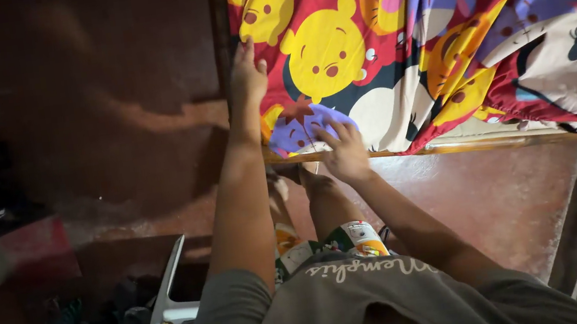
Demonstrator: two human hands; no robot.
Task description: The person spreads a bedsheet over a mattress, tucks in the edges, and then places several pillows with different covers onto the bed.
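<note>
Glossy red floor [501, 193] | both hands [248, 78] [343, 151] flat, seemingly smoothing soft cartoon-print sheet [391, 37]

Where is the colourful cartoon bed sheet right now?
In the head view, the cartoon sheet fills the upper right, spread over the bed, with the left hand and right hand pressing its near-left corner.

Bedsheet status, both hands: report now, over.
Left hand flat on the cartoon-print bedsheet at the bed's corner. Right hand pressing the sheet's lower edge by the wooden bed frame. Nothing in the way.
</note>
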